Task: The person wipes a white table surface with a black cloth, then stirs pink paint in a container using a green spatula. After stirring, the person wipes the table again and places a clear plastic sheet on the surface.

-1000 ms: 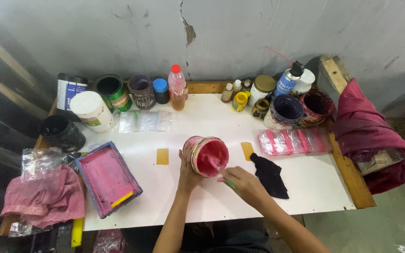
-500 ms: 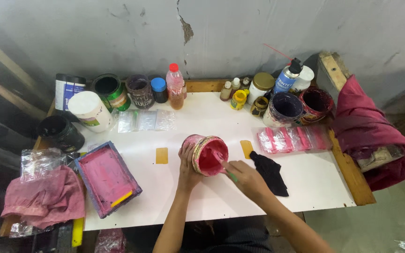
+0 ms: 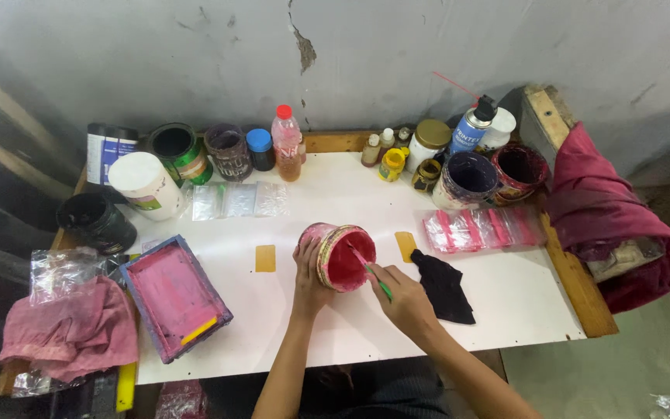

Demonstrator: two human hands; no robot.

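1. A white worktable point(image 3: 335, 341) is set against a cracked grey wall, with its middle kept bare as the working space and the supplies pushed out to the back and sides.
2. A maroon cloth point(image 3: 614, 209) is draped over the right end of the table, and a pink rag point(image 3: 71, 326) is heaped at the left corner, both kept within reach but clear of the wet work.
3. A blue-framed tray point(image 3: 174, 296), coated pink inside, is laid flat at the left front, with a yellow-edged scraper resting in its lower corner.
4. Cans, jars and bottles are lined up along the back edge, among them a white tub point(image 3: 146, 185), a green can point(image 3: 180, 152), a spray can point(image 3: 471, 128) and two stained pots at the right.
5. A pot of pink ink point(image 3: 340, 257) sits at the centre of the table and is tipped toward the person, apparently so that its inside can be reached.
6. The left hand point(image 3: 309, 273) is closed around the pot's side, by which the tilt is held steady.
7. The right hand point(image 3: 405, 301) is closed on a thin green-handled stick point(image 3: 369, 269), whose tip is dipped into the ink.
8. A black rag point(image 3: 443, 285) lies just beside the right hand, handy for wiping.
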